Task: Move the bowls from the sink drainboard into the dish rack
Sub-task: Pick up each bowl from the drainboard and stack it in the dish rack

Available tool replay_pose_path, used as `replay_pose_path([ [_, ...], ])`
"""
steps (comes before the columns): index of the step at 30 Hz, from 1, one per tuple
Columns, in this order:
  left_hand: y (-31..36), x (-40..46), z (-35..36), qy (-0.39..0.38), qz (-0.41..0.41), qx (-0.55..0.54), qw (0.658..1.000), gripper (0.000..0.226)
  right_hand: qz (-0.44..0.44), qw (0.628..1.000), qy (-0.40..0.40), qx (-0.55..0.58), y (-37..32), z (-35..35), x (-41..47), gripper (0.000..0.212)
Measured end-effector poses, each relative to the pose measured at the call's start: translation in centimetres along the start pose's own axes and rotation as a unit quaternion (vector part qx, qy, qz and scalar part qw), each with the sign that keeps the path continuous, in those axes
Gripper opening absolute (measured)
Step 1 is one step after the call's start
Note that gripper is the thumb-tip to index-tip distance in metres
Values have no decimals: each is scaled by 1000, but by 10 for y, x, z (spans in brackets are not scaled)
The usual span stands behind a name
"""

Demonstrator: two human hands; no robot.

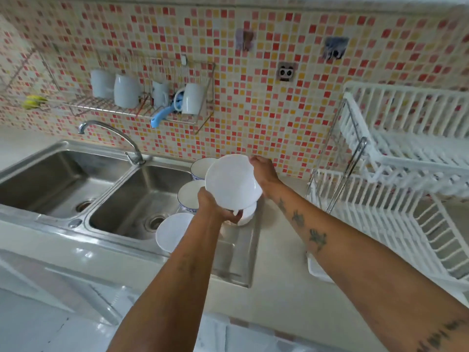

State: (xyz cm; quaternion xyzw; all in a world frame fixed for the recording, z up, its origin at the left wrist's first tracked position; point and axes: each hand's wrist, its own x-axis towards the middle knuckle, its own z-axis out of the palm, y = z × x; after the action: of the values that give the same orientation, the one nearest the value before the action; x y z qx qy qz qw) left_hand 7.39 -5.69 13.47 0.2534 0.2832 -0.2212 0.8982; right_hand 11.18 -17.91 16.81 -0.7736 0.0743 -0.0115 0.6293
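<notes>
A large white bowl (232, 180) is lifted above the steel drainboard (234, 252), tilted toward me. My left hand (215, 208) grips its near rim and my right hand (262, 171) grips its far rim. Beneath it sits a smaller white bowl (247, 215), mostly hidden. Two blue-patterned bowls (200, 167) (189, 196) stand on the drainboard beside the sink basin, and a plain white bowl (171, 232) rests nearer to me. The white two-tier dish rack (396, 189) stands at the right with nothing visible in it.
A double steel sink (101, 191) with a curved faucet (111, 134) fills the left. A wall rack (142, 107) holds white mugs and a blue utensil. The tiled wall has an outlet (286, 71). Beige countertop (284, 262) lies between drainboard and dish rack.
</notes>
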Motion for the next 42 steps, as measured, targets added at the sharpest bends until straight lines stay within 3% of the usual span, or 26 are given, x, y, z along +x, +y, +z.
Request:
replay_pose_path([
  [4,23,-35,77,-290,14,95,952,68,-143,990,13,0,-104,-54,-9,34],
  [11,-23,-77,200,-451,-63,196,869,81,-262,955,140,-4,-188,-184,-55,22],
  [21,-162,-87,305,-449,-89,335,823,51,-205,931,291,79,-129,-369,-93,18],
  [24,-194,-78,330,-424,-43,385,819,56,-209,934,283,56,-110,-407,-101,15],
  [26,-212,-62,347,-394,33,450,800,59,-190,941,277,28,-97,-428,-104,27],
  [28,-230,-48,359,-355,160,539,747,57,-149,948,280,17,-85,-448,-102,43],
  [31,-253,-25,372,-298,311,643,633,77,-73,958,272,-45,-69,-470,-95,66],
  [35,-281,-2,379,-252,434,771,393,99,12,953,263,-146,-53,-484,-79,57],
  [37,-293,5,380,-252,438,791,345,104,48,947,275,-159,-44,-485,-69,62],
  [39,-301,13,381,-252,426,803,332,105,68,942,281,-171,-38,-485,-61,60],
  [42,-310,23,376,-248,426,823,280,105,85,930,278,-223,-31,-487,-55,50],
])
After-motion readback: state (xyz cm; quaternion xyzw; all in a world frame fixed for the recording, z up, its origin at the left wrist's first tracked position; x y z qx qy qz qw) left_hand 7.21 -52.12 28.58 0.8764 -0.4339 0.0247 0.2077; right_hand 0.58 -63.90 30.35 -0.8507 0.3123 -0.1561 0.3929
